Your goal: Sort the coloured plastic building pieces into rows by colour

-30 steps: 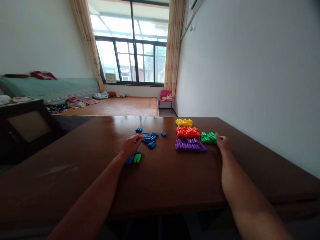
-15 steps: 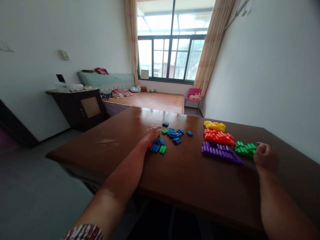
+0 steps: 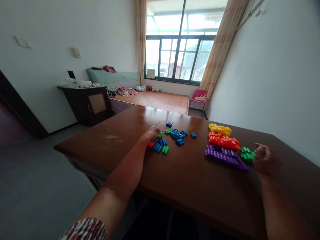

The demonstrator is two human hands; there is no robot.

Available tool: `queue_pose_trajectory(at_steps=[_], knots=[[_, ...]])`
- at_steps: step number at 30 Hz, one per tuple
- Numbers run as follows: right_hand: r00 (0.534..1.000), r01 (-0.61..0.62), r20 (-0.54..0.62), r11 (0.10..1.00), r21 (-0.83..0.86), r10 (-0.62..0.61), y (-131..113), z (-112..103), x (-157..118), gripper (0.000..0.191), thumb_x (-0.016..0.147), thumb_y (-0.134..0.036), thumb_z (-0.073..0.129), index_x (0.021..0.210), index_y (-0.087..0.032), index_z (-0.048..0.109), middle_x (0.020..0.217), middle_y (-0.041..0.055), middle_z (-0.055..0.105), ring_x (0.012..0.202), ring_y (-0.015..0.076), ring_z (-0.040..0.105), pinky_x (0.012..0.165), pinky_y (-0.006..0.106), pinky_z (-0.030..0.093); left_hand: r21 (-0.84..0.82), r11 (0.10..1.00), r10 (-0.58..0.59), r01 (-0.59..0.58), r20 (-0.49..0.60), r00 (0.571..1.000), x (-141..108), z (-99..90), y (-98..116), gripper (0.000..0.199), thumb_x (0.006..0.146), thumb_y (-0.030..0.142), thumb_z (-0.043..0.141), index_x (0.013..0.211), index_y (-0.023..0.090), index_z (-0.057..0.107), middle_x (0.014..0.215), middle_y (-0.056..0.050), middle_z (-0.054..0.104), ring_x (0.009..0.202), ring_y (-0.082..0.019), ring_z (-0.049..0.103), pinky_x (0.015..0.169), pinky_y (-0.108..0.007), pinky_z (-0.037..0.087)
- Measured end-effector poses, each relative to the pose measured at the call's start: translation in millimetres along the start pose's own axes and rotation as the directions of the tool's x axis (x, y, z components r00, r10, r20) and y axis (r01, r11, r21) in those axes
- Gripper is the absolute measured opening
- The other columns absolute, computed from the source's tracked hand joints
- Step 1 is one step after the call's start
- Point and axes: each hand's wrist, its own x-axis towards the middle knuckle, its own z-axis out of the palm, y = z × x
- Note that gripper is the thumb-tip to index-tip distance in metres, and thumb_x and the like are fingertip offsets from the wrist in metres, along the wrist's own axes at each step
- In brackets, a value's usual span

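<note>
In the head view, small ribbed plastic blocks are spread over a dark brown glossy wooden table (image 3: 200,180). A short green plastic block (image 3: 160,134) is touched by the fingers of the left hand (image 3: 153,132), which are curled down over its near end; whether it is gripped or only touched cannot be told. Another green plastic block (image 3: 168,131) is seen just beyond it, well inside the left part of the spread.

Just in front of the left hand, a red plastic block (image 3: 151,144), a cluster of blue plastic blocks (image 3: 158,147) and a pair of bright green blocks (image 3: 165,149) are laid close together. Farther right, a loose group of blue blocks (image 3: 176,135) is scattered, with a single blue block (image 3: 193,135) set apart from it.

On the right side, a yellow pile (image 3: 220,129), an orange-red pile (image 3: 223,141) and a purple pile (image 3: 225,157) are ranged from far to near. A green pile (image 3: 247,154) is placed at their right, and the right hand (image 3: 266,158) is held beside it, blurred, with its fingers partly bent; whether anything is grasped by them cannot be told.
</note>
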Motion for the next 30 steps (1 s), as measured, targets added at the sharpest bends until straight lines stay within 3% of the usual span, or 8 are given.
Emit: queue_pose_trajectory(at_steps=[6, 11, 14, 19, 22, 24, 27, 30], knots=[[0.966, 0.095, 0.211, 0.962, 0.257, -0.152, -93, 0, -19, 0.04, 0.09, -0.047, 0.045, 0.112, -0.019, 0.063, 0.096, 0.0101, 0.067, 0.071, 0.0197, 0.061, 0.067, 0.034, 0.051, -0.519, 0.845, 0.107, -0.127, -0.068, 0.992, -3, 18.1, 46, 0.023, 0.071, 0.031, 0.073, 0.086, 0.015, 0.065, 0.08, -0.002, 0.066, 0.075, -0.015, 0.063, 0.067, -0.025, 0.051], [0.738, 0.247, 0.369, 0.735, 0.631, -0.565, -176, 11, -56, 0.042, 0.09, -0.042, 0.054, 0.128, -0.027, 0.053, 0.124, 0.0093, 0.058, 0.089, 0.0195, 0.063, 0.082, 0.038, 0.055, -0.711, 0.682, 0.318, -0.174, 0.074, 0.945, -20, 43.5, 87, 0.031, 0.071, 0.039, 0.074, 0.086, 0.014, 0.065, 0.071, 0.001, 0.063, 0.067, -0.012, 0.058, 0.063, -0.023, 0.047], [0.659, 0.238, 0.383, 0.663, 0.71, -0.647, -194, 14, -69, 0.05, 0.089, -0.036, 0.057, 0.137, -0.03, 0.044, 0.134, 0.0089, 0.052, 0.099, 0.0201, 0.062, 0.085, 0.038, 0.055, -0.704, 0.684, 0.372, -0.193, 0.109, 0.922, -28, 50.0, 98, 0.033, 0.069, 0.043, 0.075, 0.083, 0.014, 0.065, 0.067, 0.002, 0.06, 0.063, -0.011, 0.054, 0.059, -0.023, 0.044], [0.67, 0.147, 0.442, 0.691, 0.708, -0.596, -203, 12, -73, 0.042, 0.088, -0.029, 0.056, 0.13, -0.03, 0.049, 0.124, 0.0065, 0.057, 0.089, 0.017, 0.064, 0.081, 0.035, 0.057, -0.733, 0.658, 0.402, -0.171, 0.151, 0.903, -33, 50.5, 105, 0.035, 0.071, 0.045, 0.073, 0.086, 0.015, 0.066, 0.073, 0.0, 0.065, 0.068, -0.013, 0.059, 0.063, -0.024, 0.047], [0.708, 0.123, 0.461, 0.736, 0.665, -0.535, -196, 12, -56, 0.04, 0.084, -0.026, 0.057, 0.124, -0.027, 0.053, 0.12, 0.0069, 0.059, 0.091, 0.0174, 0.063, 0.083, 0.035, 0.056, -0.703, 0.68, 0.405, -0.208, 0.124, 0.906, -31, 47.5, 103, 0.037, 0.077, 0.046, 0.068, 0.098, 0.016, 0.068, 0.084, -0.003, 0.07, 0.076, -0.015, 0.063, 0.067, -0.025, 0.051], [0.793, 0.092, 0.442, 0.799, 0.594, -0.42, -171, 10, -37, 0.04, 0.082, -0.027, 0.058, 0.121, -0.024, 0.055, 0.115, 0.008, 0.061, 0.091, 0.0185, 0.063, 0.084, 0.037, 0.055, -0.674, 0.704, 0.376, -0.226, 0.082, 0.923, -28, 43.5, 99, 0.04, 0.079, 0.047, 0.064, 0.103, 0.016, 0.068, 0.089, -0.005, 0.071, 0.078, -0.016, 0.065, 0.067, -0.026, 0.052], [0.919, -0.048, 0.372, 0.897, 0.439, -0.133, -98, 2, -4, 0.045, 0.078, -0.035, 0.06, 0.12, -0.018, 0.056, 0.113, 0.0113, 0.062, 0.086, 0.0197, 0.064, 0.079, 0.038, 0.056, -0.657, 0.725, 0.302, -0.208, 0.032, 0.953, -24, 35.5, 92, 0.042, 0.08, 0.049, 0.062, 0.104, 0.015, 0.068, 0.089, -0.006, 0.072, 0.079, -0.017, 0.066, 0.066, -0.026, 0.053], [0.957, -0.185, 0.264, 0.95, 0.252, 0.117, -5, -8, 17, 0.05, 0.073, -0.038, 0.059, 0.117, -0.013, 0.058, 0.118, 0.0162, 0.058, 0.079, 0.0184, 0.063, 0.07, 0.036, 0.056, -0.66, 0.732, 0.221, -0.166, 0.0, 0.975, -19, 28.9, 84, 0.044, 0.08, 0.052, 0.06, 0.104, 0.015, 0.068, 0.09, -0.006, 0.073, 0.079, -0.018, 0.067, 0.066, -0.027, 0.054]])
